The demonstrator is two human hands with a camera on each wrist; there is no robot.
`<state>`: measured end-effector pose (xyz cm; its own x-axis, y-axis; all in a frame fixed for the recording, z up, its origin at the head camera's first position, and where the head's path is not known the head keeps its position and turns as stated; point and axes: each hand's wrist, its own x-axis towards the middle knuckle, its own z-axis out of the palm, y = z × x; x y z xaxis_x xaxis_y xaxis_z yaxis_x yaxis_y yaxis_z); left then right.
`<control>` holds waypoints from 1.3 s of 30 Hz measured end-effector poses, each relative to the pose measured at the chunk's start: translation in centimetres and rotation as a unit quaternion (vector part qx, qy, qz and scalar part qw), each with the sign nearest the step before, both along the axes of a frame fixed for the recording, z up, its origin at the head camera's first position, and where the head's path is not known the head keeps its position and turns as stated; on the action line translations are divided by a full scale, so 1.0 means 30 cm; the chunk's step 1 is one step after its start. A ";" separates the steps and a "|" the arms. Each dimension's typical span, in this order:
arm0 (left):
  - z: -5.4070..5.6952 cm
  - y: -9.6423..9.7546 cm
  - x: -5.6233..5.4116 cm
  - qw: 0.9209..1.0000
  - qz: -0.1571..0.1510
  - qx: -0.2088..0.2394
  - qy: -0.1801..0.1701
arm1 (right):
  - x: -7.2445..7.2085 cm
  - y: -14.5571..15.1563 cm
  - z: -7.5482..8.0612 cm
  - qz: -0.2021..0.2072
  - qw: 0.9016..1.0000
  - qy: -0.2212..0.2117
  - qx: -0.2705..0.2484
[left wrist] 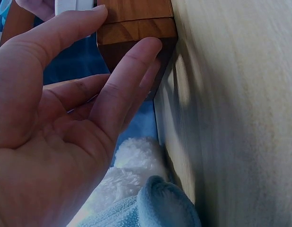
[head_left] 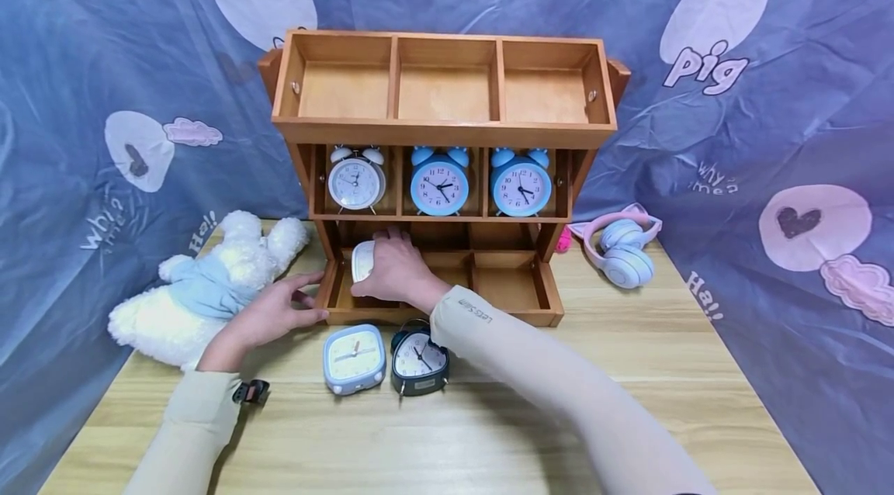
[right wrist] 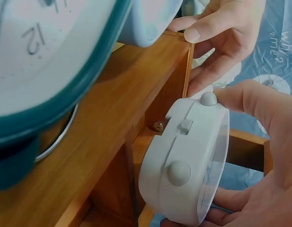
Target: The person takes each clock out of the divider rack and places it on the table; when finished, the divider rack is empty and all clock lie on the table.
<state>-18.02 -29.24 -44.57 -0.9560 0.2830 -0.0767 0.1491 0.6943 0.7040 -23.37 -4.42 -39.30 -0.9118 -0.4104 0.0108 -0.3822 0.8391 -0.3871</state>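
My right hand [head_left: 401, 271] grips a small white alarm clock [right wrist: 181, 161] by its sides, over the bottom left compartment of a wooden rack [head_left: 447, 133]. Two round knobs and a slider show on the clock's casing in the right wrist view. At the rack's lower left front corner, my left hand [head_left: 278, 310] touches the wood with extended thumb and fingers [left wrist: 131, 61]. In front of the rack, a light blue square alarm clock [head_left: 354, 359] lies beside a dark teal alarm clock [head_left: 421, 363], both dials facing up.
On the middle shelf stand a white twin-bell clock [head_left: 356, 183] and two blue ones, one in the centre [head_left: 439, 185], one at right [head_left: 521, 186]. A white plush toy [head_left: 209, 289] lies at left. Cat-ear headphones [head_left: 624, 247] rest at right. Blue printed cloth [head_left: 733, 130] surrounds the table.
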 end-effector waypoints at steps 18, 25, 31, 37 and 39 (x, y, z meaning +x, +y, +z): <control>-0.004 -0.008 -0.014 1.000 0.004 -0.007 0.002 | 0.071 0.109 0.030 0.026 0.999 0.026 -0.040; -0.007 -0.003 -0.007 1.000 0.003 -0.014 0.004 | 0.111 0.160 0.027 0.037 0.996 0.030 -0.076; -0.017 0.005 -0.014 1.000 0.000 -0.011 0.007 | 0.145 0.219 0.029 0.028 0.995 0.026 -0.098; -0.015 -0.002 -0.012 1.000 0.004 -0.006 0.001 | 0.170 0.252 0.035 0.021 0.994 0.018 -0.110; -0.015 -0.007 -0.010 1.000 0.005 -0.008 0.001 | 0.177 0.258 0.036 0.021 0.993 0.018 -0.112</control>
<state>-18.32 -29.46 -45.02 -0.9587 0.2731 -0.0798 0.1437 0.7068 0.6927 -18.05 3.31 -38.22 -0.8909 -0.4324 0.1387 -0.4329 0.7163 -0.5473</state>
